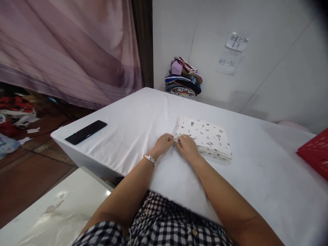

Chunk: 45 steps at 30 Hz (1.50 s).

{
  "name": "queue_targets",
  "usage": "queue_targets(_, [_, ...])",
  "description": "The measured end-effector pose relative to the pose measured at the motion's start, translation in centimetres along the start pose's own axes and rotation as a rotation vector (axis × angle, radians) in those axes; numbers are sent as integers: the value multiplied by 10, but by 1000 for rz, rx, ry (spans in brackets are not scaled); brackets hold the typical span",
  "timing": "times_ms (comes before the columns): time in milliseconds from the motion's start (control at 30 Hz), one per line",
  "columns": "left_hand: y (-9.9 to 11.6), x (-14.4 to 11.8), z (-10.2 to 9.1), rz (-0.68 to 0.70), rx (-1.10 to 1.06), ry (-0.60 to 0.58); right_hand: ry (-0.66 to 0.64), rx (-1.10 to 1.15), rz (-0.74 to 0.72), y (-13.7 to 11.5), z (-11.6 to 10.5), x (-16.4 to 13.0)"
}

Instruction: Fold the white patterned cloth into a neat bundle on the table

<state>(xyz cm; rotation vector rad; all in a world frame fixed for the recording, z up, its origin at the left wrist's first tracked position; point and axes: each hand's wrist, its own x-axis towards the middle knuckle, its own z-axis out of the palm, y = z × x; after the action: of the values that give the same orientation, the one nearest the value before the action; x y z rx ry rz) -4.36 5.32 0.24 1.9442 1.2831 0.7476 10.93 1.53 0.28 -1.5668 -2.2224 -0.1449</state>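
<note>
Left hand (164,142) & right hand (186,146) pinch near-left corner of folded printed cloth (205,137), soft cotton w/ small motifs, flat rectangle mid white table (133,130). Slim black phone (85,132) at 9 o'clock. Wall note (227,63) at 12: "45-50".

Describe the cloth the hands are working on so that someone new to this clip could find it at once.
On the white-covered table, look just right of centre: the folded patterned cloth lies flat there, with the left hand and right hand pinching its near-left corner. It is white with small dark printed motifs, unlike the colourful pile of clothes by the wall and the black phone at the left edge.
</note>
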Motion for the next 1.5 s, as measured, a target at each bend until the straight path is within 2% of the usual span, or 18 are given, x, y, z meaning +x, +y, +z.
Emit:
queue_targets(233, [4, -2, -4, -43, -67, -14, 27, 10, 23, -2, 3, -2])
queue_targets(500, [6, -1, -2, -48, 47, -2, 26, 96, 54, -2, 5, -5])
queue_targets(667, [0, 0, 1, -56, 99, 37, 14, 135, 20, 3, -7, -15])
queue_targets(800, [0, 0, 3, -38, 118, 48, 59, 113, 77, 27, -27, -40])
queue_targets(967, [1, 0, 3, -52, 120, 62, 131, 82, 207, 78, -55, -94])
queue_targets(1100, [2, -3, 5, -78, 101, 134, 173, 33, 296, 110, -70, -134])
queue_targets(1167, [4, -5, 7, -17, 110, 172, 190, 8, 342, 119, -74, -146])
queue_targets(1267, [9, -7, 11, 234, 201, 198, 192, 17, 385, 123, -75, -153])
queue_targets(1367, [14, -6, 15, 440, 336, 116, 180, 40, 403, 122, -74, -153])
queue_targets(1500, [19, -6, 17, 513, 439, 11, 185, 41, 384, 122, -72, -153])
